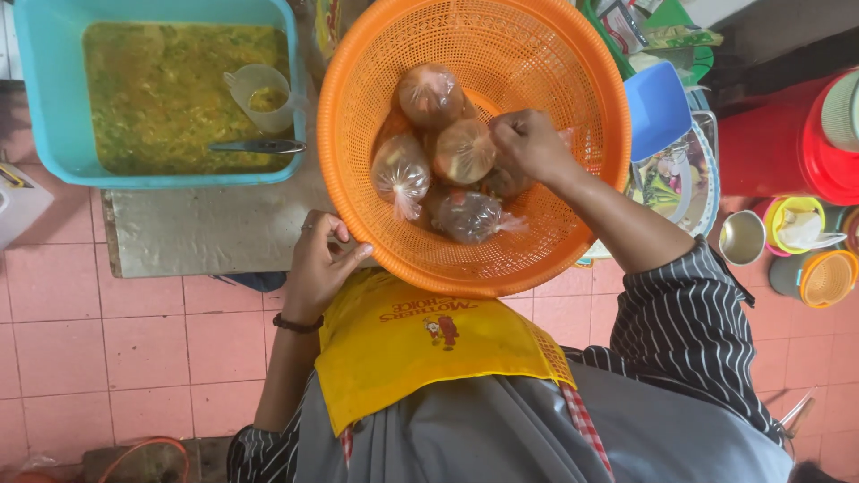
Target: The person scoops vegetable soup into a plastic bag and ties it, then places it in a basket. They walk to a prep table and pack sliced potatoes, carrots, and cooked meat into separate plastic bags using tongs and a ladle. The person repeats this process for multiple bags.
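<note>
Upper centre of the frame: round orange perforated plastic basket [573, 116], tilted toward the wearer, its near rim just above a yellow cloth apron [420, 358]. Count inside: four small clear knotted plastic bags of brownish food [461, 152] plainly visible, clustered at centre and lower part of the basket; a fifth may lie under the right hand, cannot confirm.

Right hand [530, 143] reaches into the basket from the right, fingers closed in a pinch at the bag cluster; what exactly it grips is hidden by the knuckles. Left hand [320, 259] sits at the basket's lower-left rim, fingers curled loosely, thumb touching the rim; it holds nothing else.

Progress, as judged: a handful of bags are filled and tied, and much of the basket floor stays bare. Upper left, a turquoise rectangular plastic tub [36, 107] holds plenty of yellow-green chunky liquid, with a translucent plastic measuring jug [259, 94] and a metal spoon handle [259, 146] resting in it. So much remains unbagged.

Bags: taut, glossy, twisted necks splayed out.
</note>
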